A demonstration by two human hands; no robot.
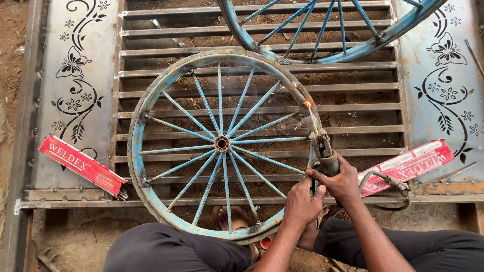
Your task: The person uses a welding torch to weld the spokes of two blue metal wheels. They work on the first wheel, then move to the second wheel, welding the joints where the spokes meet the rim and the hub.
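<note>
Both hands, left hand (pixel 301 201) and right hand (pixel 343 182), grip closed on electrode holder (pixel 324 151). Rod tip sparks on blue wheel (pixel 151 100) rim at 2 o'clock.

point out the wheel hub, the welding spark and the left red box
hub (pixel 222 143): head view, on the rusty centre ring where the spokes meet
spark (pixel 307 104): head view, on the orange glow at the wheel rim
left red box (pixel 83 165): head view, on the middle of its top face

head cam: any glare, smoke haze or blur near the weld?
Head view: small orange glow at the rod tip on the blue wheel rim, no blown-out glare; faint smoke haze above it; hands and spokes sharp; soft even daylight, weak shadows.
</note>
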